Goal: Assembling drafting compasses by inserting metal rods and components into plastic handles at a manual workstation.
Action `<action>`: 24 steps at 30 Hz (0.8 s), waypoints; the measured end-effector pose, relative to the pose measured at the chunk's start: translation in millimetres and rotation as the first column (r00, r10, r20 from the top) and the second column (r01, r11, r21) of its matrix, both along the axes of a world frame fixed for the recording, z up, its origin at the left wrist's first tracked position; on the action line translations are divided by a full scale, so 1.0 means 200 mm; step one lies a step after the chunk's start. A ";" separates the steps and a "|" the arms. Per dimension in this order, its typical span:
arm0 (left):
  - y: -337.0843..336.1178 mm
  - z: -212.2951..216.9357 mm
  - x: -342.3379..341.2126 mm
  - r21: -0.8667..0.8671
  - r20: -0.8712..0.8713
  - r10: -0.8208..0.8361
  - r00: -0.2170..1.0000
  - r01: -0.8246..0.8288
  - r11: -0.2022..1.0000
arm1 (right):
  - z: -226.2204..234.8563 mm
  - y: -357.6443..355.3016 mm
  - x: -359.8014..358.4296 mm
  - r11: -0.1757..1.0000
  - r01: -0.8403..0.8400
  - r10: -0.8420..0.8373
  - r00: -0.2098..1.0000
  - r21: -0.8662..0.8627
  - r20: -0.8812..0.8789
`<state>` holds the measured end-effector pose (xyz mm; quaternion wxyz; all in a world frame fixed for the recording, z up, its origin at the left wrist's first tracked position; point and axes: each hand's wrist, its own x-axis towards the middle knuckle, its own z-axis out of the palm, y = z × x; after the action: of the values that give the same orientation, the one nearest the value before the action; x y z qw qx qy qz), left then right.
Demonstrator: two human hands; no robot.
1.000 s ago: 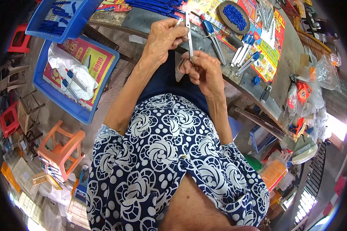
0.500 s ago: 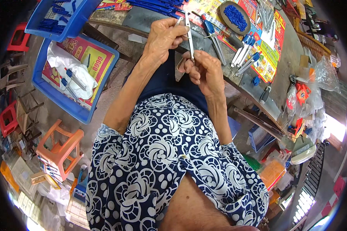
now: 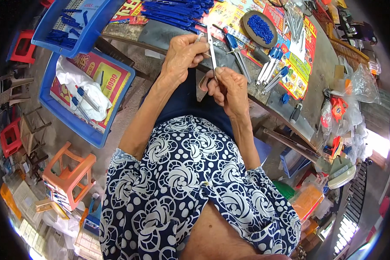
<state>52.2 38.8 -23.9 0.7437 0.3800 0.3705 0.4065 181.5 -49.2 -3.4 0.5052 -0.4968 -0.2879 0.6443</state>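
Note:
My right hand (image 3: 228,89) pinches the lower end of a long silver metal compass leg (image 3: 212,47), which points up and away from me. Close by on the left, my left hand (image 3: 181,57) has its fingers closed on a thin metal piece (image 3: 199,38) whose tip shows above the thumb. Its fingers sit right beside the long leg; whether they touch it I cannot tell. Just right of the hands, a blue-headed drawing compass (image 3: 232,43) lies on the bench. More compasses (image 3: 270,65) with blue heads and silver legs lie farther right.
The bench (image 3: 158,34) bears a bowl (image 3: 246,22) of small blue parts, long blue strips (image 3: 173,13), metal legs (image 3: 295,26) and a black-handled tool (image 3: 296,113). To the left are a blue crate (image 3: 83,41) and a blue tray (image 3: 42,89) with compasses on white cloth. An orange stool (image 3: 69,173) stands lower left.
The whole view has shifted slightly, so the bench sits a little lower. Both hands keep their holds; the long leg and the left hand's thin piece now look a little farther apart.

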 end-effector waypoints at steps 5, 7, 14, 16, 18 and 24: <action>-0.01 0.04 0.01 0.001 -0.021 -0.017 1.000 0.017 1.000 | 0.00 -0.01 -0.01 0.998 -0.013 0.012 0.999 0.055 0.031; -0.01 0.03 0.01 0.001 -0.038 -0.011 0.999 0.011 1.000 | -0.01 0.00 -0.01 0.999 -0.021 0.018 0.998 0.048 0.060; 0.00 0.03 0.00 0.011 0.013 -0.044 0.999 0.044 0.999 | 0.00 -0.01 -0.02 0.998 -0.036 0.032 0.998 0.060 0.059; -0.01 0.03 0.00 0.006 0.018 -0.046 0.999 0.046 0.999 | 0.00 -0.01 -0.02 0.997 -0.043 0.040 0.998 0.062 0.043; -0.01 0.03 0.00 0.002 -0.002 -0.037 0.999 0.037 0.999 | 0.00 0.00 -0.01 0.997 -0.052 0.050 0.998 0.061 0.030; 0.00 0.03 0.00 0.031 -0.001 -0.031 1.000 0.031 0.999 | -0.02 0.00 0.00 0.994 -0.082 0.083 0.997 0.077 -0.004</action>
<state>52.8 38.5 -17.9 0.7437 0.3973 0.3584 0.4007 181.0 -48.4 -7.0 0.4978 -0.4624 -0.3308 0.6550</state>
